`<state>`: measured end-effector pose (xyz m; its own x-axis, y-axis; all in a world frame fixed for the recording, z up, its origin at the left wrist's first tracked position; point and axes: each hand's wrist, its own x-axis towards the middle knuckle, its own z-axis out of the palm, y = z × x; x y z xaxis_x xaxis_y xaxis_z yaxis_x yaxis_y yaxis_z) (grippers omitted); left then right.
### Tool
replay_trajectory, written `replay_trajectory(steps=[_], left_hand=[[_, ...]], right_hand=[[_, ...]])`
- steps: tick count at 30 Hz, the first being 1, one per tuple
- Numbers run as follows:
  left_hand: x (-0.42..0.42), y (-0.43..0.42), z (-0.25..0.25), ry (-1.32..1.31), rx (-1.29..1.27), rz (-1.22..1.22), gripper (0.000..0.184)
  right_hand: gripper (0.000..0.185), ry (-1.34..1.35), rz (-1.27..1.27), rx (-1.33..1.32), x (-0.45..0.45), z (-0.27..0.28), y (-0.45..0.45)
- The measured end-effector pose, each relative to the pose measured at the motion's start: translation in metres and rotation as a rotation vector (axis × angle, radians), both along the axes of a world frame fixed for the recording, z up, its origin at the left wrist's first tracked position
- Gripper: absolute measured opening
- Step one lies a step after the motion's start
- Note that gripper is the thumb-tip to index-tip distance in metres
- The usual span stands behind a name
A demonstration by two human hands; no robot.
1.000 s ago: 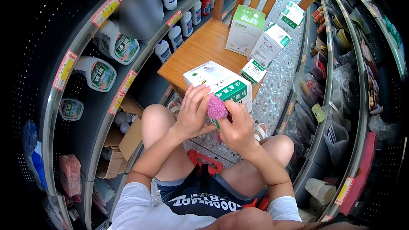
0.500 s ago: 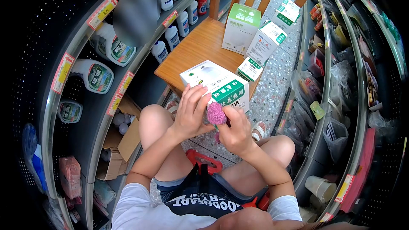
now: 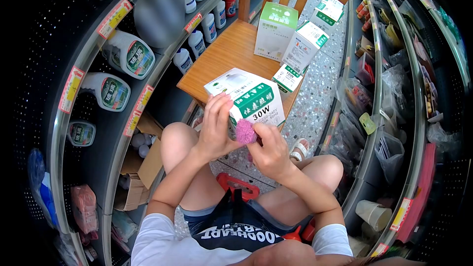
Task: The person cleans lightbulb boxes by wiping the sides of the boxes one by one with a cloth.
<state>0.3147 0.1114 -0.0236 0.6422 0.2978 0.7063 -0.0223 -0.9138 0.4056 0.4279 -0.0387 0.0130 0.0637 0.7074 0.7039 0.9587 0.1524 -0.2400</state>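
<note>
A white light-bulb box [image 3: 257, 99] with a green band and "30W" printed on it is tilted at the front edge of the wooden chair seat. My left hand [image 3: 215, 127] grips its near left side, thumb low and fingers over the upper edge. In my right hand [image 3: 270, 149] is a bunched pink fluffy cloth [image 3: 245, 132], pressed against the box's lower near side. The cloth hides part of that side. Behind the held box, a green-topped box [image 3: 274, 37], a white-and-green box [image 3: 303, 45] and a small 10W box [image 3: 287, 77] stand toward the chair's right side.
The wooden chair [image 3: 219, 51] stands before my knees, slatted back at the far side. Another box [image 3: 328, 10] is farther off. Shelves of cleaner bottles [image 3: 116, 91] line the left; shelves of bagged goods [image 3: 394, 88] line the right. Something red [image 3: 236, 185] lies between my legs.
The held box has turned and shifted slightly left, so more of its "30W" side shows. Both hands and the pink cloth have moved a little left with it.
</note>
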Motion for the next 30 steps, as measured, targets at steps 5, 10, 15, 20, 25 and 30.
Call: replay_trajectory(steps=[5,10,15,20,25,30], left_hand=[[0.001,-0.002,-0.006,-0.001,0.026,-0.027,0.104],[0.0,-0.003,-0.003,0.02,0.026,-0.02,0.103],[-0.002,-0.003,-0.004,0.009,0.019,-0.016,0.103],[-0.001,0.0,-0.002,-0.002,-0.042,0.029,0.105],[0.001,0.002,-0.002,-0.03,-0.033,-0.007,0.108],[-0.002,0.004,-0.001,-0.007,-0.062,-0.022,0.111]], right_hand=[[0.022,0.001,-0.043,0.003,-0.001,0.005,0.007],[0.024,-0.002,-0.069,0.0,-0.002,0.009,0.012],[0.02,-0.003,-0.048,0.015,-0.004,0.011,0.014],[0.017,-0.012,-0.006,0.016,-0.003,0.005,0.013],[0.017,0.017,-0.023,-0.004,-0.001,0.007,0.013],[0.018,0.016,-0.091,-0.057,0.008,0.006,0.011]])
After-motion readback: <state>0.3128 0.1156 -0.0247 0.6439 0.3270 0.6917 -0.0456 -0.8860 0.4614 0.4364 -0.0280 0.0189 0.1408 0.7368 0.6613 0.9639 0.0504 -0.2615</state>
